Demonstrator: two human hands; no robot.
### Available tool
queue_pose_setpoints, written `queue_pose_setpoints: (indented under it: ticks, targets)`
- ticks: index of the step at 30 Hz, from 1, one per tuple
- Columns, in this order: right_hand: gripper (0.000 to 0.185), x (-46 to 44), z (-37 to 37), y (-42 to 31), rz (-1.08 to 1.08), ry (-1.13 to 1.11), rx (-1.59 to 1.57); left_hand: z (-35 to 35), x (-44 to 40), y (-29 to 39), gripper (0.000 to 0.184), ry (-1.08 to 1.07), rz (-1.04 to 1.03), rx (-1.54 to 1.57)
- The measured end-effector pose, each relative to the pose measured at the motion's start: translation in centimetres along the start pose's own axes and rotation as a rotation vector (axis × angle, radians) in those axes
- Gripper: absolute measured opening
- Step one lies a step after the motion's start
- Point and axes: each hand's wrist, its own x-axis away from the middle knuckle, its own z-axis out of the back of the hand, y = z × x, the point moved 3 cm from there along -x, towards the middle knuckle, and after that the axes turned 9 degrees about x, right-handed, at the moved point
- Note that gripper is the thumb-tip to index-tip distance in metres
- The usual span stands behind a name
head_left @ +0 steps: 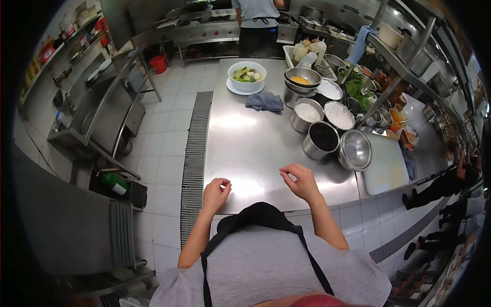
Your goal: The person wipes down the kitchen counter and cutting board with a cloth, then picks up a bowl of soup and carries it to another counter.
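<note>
Over the near left edge of the steel table (245,153) is my left hand (217,193), fingers loosely curled and apart, holding nothing. My right hand (299,180) hovers above the near part of the table, thumb and fingers apart, also empty. Farther back stands a white bowl (247,75) of soup with green leaves and pale pieces, on a white plate (245,91). A crumpled grey-blue cloth (264,101) lies beside it. Nearest to my right hand are a steel pot (321,139) with dark contents and nested steel bowls (355,150).
Containers of white powder (308,112), squeeze bottles (318,50) and leafy greens (356,87) crowd the table's right side. A white cutting board (384,161) lies at the right, beneath a shelf. One person (259,25) stands by the stove; others are at far right.
</note>
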Motion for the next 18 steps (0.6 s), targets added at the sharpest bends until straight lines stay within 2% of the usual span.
queue_pose_setpoints:
  ticks: [13,18]
  targets:
    - [0.006,0.29,-0.07,0.83,-0.038,0.002,-0.006,-0.56,-0.51,-0.09,0.014,-0.008,-0.03,0.005]
    - [0.006,0.0,-0.01,0.98,0.02,0.004,0.021,-0.56,-0.83,0.29,0.014,-0.023,-0.012,0.007]
